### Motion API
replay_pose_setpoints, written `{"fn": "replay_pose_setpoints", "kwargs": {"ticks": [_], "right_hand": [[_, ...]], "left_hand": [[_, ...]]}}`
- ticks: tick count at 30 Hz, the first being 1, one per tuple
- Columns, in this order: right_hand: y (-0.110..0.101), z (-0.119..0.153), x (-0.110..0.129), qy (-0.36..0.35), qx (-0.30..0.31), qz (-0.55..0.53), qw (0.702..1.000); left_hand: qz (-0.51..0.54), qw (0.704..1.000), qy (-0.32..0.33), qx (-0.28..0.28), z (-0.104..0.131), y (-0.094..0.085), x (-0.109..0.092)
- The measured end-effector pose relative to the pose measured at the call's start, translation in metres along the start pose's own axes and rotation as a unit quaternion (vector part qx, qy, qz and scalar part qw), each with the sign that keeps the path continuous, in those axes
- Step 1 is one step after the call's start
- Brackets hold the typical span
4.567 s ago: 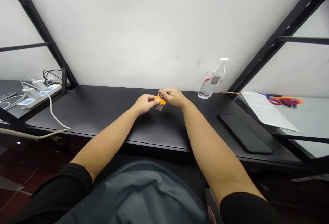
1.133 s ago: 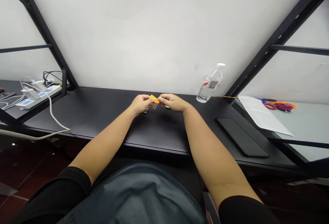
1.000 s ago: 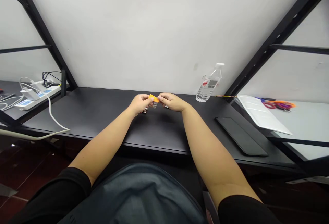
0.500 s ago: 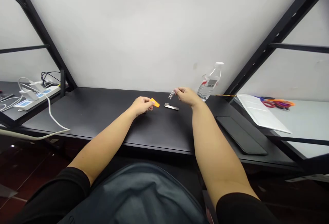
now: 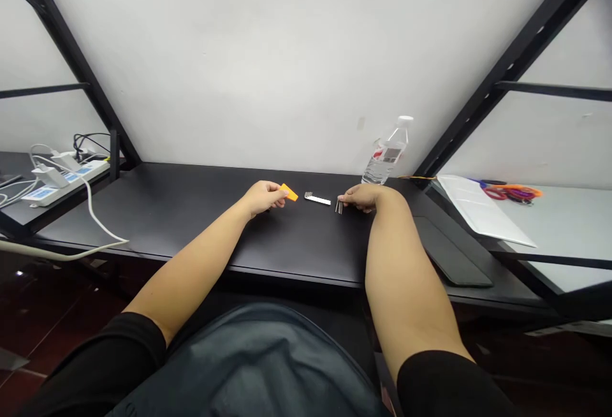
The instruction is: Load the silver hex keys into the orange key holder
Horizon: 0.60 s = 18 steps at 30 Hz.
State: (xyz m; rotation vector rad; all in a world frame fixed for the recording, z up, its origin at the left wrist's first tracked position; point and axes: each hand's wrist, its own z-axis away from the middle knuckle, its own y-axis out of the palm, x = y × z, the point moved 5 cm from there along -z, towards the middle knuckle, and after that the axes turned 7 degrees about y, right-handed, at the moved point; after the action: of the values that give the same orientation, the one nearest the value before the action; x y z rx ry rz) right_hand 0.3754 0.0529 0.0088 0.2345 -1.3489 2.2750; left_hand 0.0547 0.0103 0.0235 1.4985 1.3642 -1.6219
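Pinched in the fingers of my left hand [image 5: 266, 198] is a small, flat orange piece [image 5: 289, 192] that narrows toward one end; what kind of thing it is I cannot make out. Several thin metal rods [image 5: 339, 207] hang down from the closed fingertips of my right hand [image 5: 359, 197], just over the tabletop or touching it. Between the two hands, apart from both, a narrow silver metal strip [image 5: 318, 199] with several short prongs at its left end lies on the black table [image 5: 201, 213].
A clear water bottle [image 5: 386, 152] stands behind my right hand. Right of my forearm lies a dark flat panel [image 5: 454, 254]. White sheets [image 5: 482, 210] and coloured scissor-like handles [image 5: 514, 192] are farther right. A power strip [image 5: 67, 182] with cables sits at left.
My right hand has come down and right with the metal rods, from above the silver strip to beside its right end. My left hand stays put with the orange piece.
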Motion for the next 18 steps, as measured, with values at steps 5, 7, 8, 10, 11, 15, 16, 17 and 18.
{"fn": "replay_pose_setpoints", "kwargs": {"ticks": [5, 7, 8, 10, 11, 15, 16, 17, 18], "right_hand": [[-0.001, 0.002, -0.001, 0.002, -0.006, 0.008, 1.000], [-0.001, 0.003, -0.001, 0.005, -0.012, 0.014, 1.000], [-0.001, 0.003, -0.001, 0.006, -0.016, 0.018, 1.000], [-0.003, 0.003, -0.001, 0.012, -0.028, 0.026, 0.999], [-0.004, 0.003, -0.002, 0.019, -0.035, 0.029, 0.999], [-0.012, 0.003, -0.006, 0.059, -0.068, 0.030, 0.995], [-0.013, 0.003, -0.007, 0.066, -0.074, 0.027, 0.995], [-0.014, 0.003, -0.008, 0.072, -0.074, 0.023, 0.994], [-0.014, 0.004, -0.008, 0.076, -0.072, 0.019, 0.994]], "left_hand": [[0.008, 1.000, 0.000, 0.011, -0.001, 0.000, 0.002], [0.003, 1.000, 0.001, 0.013, -0.001, -0.001, 0.003], [0.001, 1.000, 0.002, 0.013, -0.001, -0.001, 0.003], [-0.001, 1.000, 0.000, 0.014, -0.001, -0.001, 0.003], [-0.003, 1.000, 0.000, 0.014, -0.001, -0.001, 0.003], [-0.006, 1.000, 0.005, 0.008, 0.001, -0.001, 0.000], [-0.005, 1.000, 0.006, 0.007, 0.001, -0.001, 0.000], [-0.005, 1.000, 0.007, 0.006, 0.001, -0.001, -0.001], [-0.004, 1.000, 0.007, 0.006, 0.002, -0.001, -0.002]]}}
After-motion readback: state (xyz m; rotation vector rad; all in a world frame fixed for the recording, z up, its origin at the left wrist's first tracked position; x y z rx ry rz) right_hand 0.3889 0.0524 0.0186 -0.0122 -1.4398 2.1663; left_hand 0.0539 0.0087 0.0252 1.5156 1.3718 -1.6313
